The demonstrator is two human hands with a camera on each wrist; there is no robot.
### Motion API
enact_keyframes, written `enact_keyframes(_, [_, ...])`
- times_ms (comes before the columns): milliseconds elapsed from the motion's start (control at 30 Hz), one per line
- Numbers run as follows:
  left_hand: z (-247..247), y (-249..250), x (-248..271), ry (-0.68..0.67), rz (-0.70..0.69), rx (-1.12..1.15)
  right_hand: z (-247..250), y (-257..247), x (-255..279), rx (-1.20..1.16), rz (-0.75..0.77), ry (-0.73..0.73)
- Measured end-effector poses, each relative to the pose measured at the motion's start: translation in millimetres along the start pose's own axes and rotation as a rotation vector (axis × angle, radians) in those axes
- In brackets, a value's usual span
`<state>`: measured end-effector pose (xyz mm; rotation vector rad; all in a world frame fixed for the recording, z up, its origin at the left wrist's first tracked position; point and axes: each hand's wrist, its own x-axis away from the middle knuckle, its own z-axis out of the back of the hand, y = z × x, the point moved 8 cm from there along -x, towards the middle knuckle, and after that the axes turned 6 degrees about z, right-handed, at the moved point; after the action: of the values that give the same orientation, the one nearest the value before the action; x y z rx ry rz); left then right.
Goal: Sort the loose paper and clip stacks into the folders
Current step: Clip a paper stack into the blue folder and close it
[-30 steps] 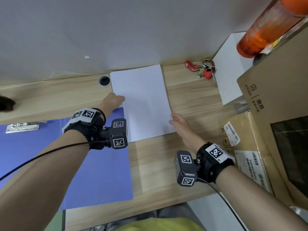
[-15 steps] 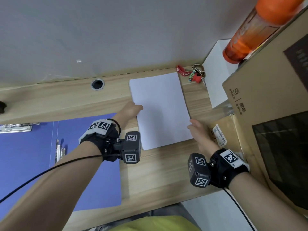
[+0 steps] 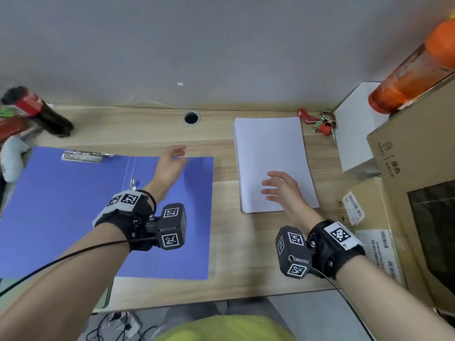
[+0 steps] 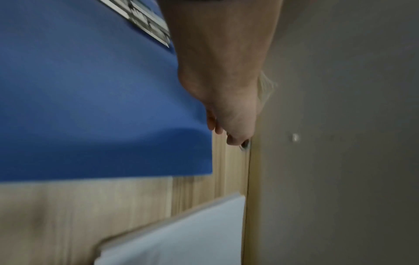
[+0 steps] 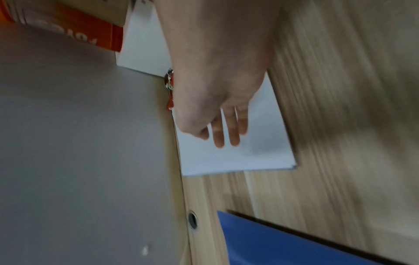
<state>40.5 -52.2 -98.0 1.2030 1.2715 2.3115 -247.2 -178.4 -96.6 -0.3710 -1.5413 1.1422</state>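
A stack of white paper (image 3: 268,153) lies on the wooden desk, right of an open blue folder (image 3: 73,217) with a metal clip (image 3: 85,156) at its top edge. My left hand (image 3: 172,159) hovers over the folder's far right corner, fingers relaxed, holding nothing. In the left wrist view the left hand (image 4: 226,125) hangs above the folder (image 4: 90,107) edge. My right hand (image 3: 278,187) is over the near part of the paper stack, fingers spread and straight. The right wrist view shows the right hand (image 5: 217,129) above the paper (image 5: 249,152).
A dark cola bottle (image 3: 37,112) lies at the far left. Keys on a red strap (image 3: 317,123) sit behind the paper. Cardboard boxes (image 3: 413,168), a white box (image 3: 357,124) and an orange bottle (image 3: 413,72) crowd the right. A cable hole (image 3: 191,118) is near the wall.
Both hands have let go of the paper stack's edges. The left hand drew back left over the blue folder; the right hand moved over the stack's near part. The head view swung left.
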Motion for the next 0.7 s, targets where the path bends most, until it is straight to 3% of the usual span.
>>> enact_keyframes(133, [66.3,-55.8,10.3,0.113,0.086,-0.043,-66.3,43.0,30.0,0.099,-0.16,-0.26])
enact_keyframes(333, [155.3,-126.5,30.6,0.248,0.203,-0.058,-127.4,93.6,67.5,0.28,-0.366,-0.424])
enact_keyframes(500, [158.8,-167.4,43.4,0.061,0.334,-0.039,-155.5,86.2,71.1,0.305,-0.283,-0.339])
enact_keyframes(700, [107.3,-154.7,42.2,-0.133,0.269,-0.052,-133.3,76.8,56.0,0.213,-0.234,-0.192])
